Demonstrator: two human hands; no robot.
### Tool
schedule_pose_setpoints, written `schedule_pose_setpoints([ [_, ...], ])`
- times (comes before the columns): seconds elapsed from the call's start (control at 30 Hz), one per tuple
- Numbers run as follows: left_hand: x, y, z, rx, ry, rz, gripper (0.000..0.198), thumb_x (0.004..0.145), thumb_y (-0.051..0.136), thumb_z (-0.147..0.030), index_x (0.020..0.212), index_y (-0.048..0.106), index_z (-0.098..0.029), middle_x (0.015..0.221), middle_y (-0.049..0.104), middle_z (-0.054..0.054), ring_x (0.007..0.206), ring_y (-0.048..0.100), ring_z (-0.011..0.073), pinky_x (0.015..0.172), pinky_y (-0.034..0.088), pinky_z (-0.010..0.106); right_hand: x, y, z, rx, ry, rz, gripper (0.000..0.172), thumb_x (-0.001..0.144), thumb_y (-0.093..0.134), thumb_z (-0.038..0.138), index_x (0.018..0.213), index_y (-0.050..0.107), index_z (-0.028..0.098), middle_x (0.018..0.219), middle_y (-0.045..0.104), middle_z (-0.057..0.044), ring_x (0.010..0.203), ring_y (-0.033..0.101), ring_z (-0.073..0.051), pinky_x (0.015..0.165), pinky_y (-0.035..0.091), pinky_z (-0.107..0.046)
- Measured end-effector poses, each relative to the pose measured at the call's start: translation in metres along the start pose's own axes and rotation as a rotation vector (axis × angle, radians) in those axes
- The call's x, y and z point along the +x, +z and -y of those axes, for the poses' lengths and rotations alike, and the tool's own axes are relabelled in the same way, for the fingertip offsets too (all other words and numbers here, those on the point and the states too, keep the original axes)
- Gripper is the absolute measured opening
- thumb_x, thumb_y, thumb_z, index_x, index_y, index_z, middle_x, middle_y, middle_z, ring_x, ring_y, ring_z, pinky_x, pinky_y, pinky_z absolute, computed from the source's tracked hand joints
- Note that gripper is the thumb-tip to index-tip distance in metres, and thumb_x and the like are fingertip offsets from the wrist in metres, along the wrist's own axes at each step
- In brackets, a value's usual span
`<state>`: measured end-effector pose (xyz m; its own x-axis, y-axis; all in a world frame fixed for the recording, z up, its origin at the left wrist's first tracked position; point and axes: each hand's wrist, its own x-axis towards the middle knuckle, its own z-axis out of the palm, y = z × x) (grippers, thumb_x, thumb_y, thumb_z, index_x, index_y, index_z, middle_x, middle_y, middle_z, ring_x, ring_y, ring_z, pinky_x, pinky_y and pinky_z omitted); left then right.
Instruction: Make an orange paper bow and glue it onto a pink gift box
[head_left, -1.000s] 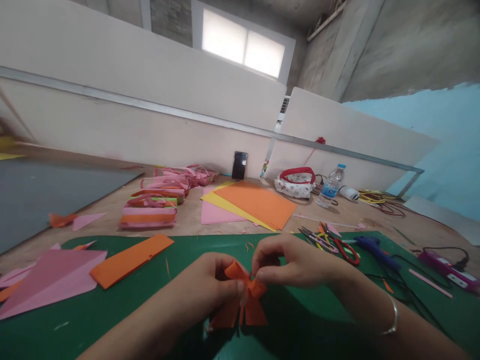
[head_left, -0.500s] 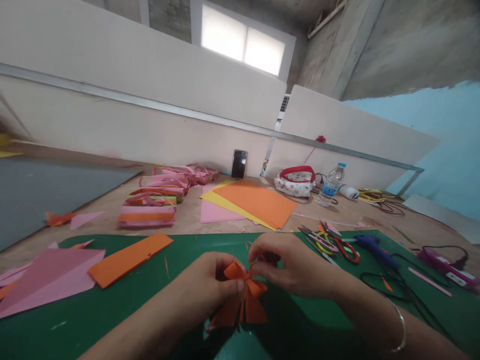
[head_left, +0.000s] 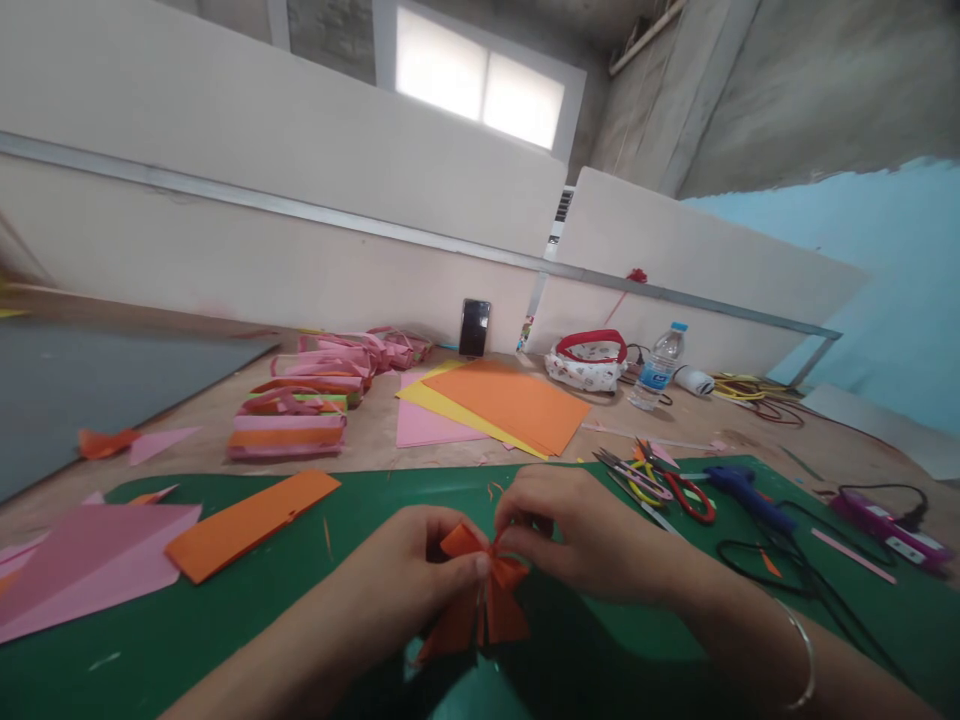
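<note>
An orange paper bow (head_left: 504, 610) with loops on top and tails hanging down is between my two hands, above the green cutting mat (head_left: 315, 610). My left hand (head_left: 431, 565) pinches the bow's left side, thumb in front. On the other side, my right hand (head_left: 547, 525) has its thumb and fingertips pressed together at the bow's centre. Its curled fingers partly hide that spot. A folded orange paper strip (head_left: 251, 522) lies on the mat left of my hands.
Scissors (head_left: 686, 495) and a blue glue gun (head_left: 750, 498) with a black cord lie at right. Behind stand orange sheets (head_left: 517, 400), pink paper bags (head_left: 289, 435), a phone (head_left: 475, 328), a pouch (head_left: 585, 372) and a water bottle (head_left: 658, 370). Pink paper (head_left: 97, 560) lies at left.
The view has shifted slightly. Both hands keep their pinch on the bow, with only a small movement of the right fingers at its centre.
</note>
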<state>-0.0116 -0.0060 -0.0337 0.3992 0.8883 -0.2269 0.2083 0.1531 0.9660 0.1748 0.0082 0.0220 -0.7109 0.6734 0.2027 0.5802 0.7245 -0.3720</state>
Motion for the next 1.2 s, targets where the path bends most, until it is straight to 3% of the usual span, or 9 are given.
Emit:
schedule_pose_setpoints([
  [0.33, 0.002, 0.005, 0.000, 0.057, 0.022, -0.056, 0.023, 0.069, 0.060, -0.039, 0.071, 0.062, -0.017, 0.065, 0.066, 0.002, 0.061, 0.057, 0.0154, 0.057, 0.039, 0.025, -0.003, 0.002, 0.001, -0.032, -0.008, 0.021, 0.010, 0.087, 0.058, 0.020, 0.081, 0.065, 0.017, 0.078, 0.062, -0.002, 0.075, 0.054, -0.013, 0.067, 0.039, -0.024],
  [0.47, 0.002, 0.007, -0.003, 0.070, 0.014, -0.101, 0.019, 0.067, 0.058, -0.036, 0.066, 0.060, -0.018, 0.059, 0.062, -0.001, 0.054, 0.052, 0.0129, 0.052, 0.037, 0.023, -0.002, 0.002, 0.001, -0.007, 0.010, -0.016, 0.008, 0.086, 0.060, 0.023, 0.087, 0.064, 0.016, 0.076, 0.061, -0.001, 0.070, 0.052, -0.012, 0.063, 0.037, -0.023],
  [0.57, 0.001, 0.005, -0.009, 0.096, 0.023, -0.141, 0.018, 0.064, 0.058, -0.035, 0.064, 0.061, -0.018, 0.058, 0.062, -0.001, 0.055, 0.051, 0.0130, 0.052, 0.035, 0.023, 0.000, -0.001, 0.002, 0.071, 0.067, -0.077, 0.016, 0.087, 0.059, 0.029, 0.090, 0.064, 0.015, 0.075, 0.060, -0.001, 0.069, 0.051, -0.012, 0.062, 0.037, -0.024],
  [0.67, -0.002, 0.002, -0.015, 0.121, 0.048, -0.180, 0.017, 0.063, 0.058, -0.034, 0.064, 0.062, -0.017, 0.056, 0.061, -0.001, 0.056, 0.051, 0.0133, 0.054, 0.035, 0.024, 0.002, -0.002, 0.002, 0.265, 0.155, -0.055, 0.021, 0.087, 0.056, 0.033, 0.096, 0.062, 0.014, 0.082, 0.062, -0.003, 0.073, 0.053, -0.013, 0.064, 0.040, -0.024],
  [0.77, -0.003, 0.002, -0.018, 0.130, 0.058, -0.204, 0.016, 0.063, 0.058, -0.034, 0.062, 0.060, -0.018, 0.054, 0.058, -0.003, 0.054, 0.051, 0.0130, 0.053, 0.035, 0.024, 0.003, 0.004, 0.003, 0.463, 0.243, -0.027, 0.025, 0.080, 0.063, 0.027, 0.102, 0.060, 0.014, 0.082, 0.061, -0.001, 0.071, 0.054, -0.012, 0.063, 0.043, -0.024],
  [0.93, -0.002, 0.007, -0.015, 0.115, 0.062, -0.197, 0.017, 0.065, 0.053, -0.034, 0.061, 0.058, -0.018, 0.057, 0.058, -0.002, 0.054, 0.051, 0.0125, 0.053, 0.036, 0.023, 0.004, 0.019, 0.003, 0.531, 0.260, -0.120, 0.022, 0.074, 0.057, 0.009, 0.094, 0.060, 0.014, 0.066, 0.054, 0.004, 0.059, 0.048, -0.009, 0.056, 0.040, -0.021],
  [1.2, -0.002, 0.006, -0.014, 0.125, 0.055, -0.181, 0.021, 0.068, 0.055, -0.038, 0.062, 0.057, -0.018, 0.048, 0.049, -0.004, 0.044, 0.041, 0.0097, 0.043, 0.027, 0.021, 0.005, 0.018, 0.003, 0.592, 0.299, -0.188, 0.021, 0.069, 0.062, 0.008, 0.089, 0.061, 0.016, 0.065, 0.063, 0.003, 0.060, 0.059, -0.011, 0.059, 0.045, -0.023],
])
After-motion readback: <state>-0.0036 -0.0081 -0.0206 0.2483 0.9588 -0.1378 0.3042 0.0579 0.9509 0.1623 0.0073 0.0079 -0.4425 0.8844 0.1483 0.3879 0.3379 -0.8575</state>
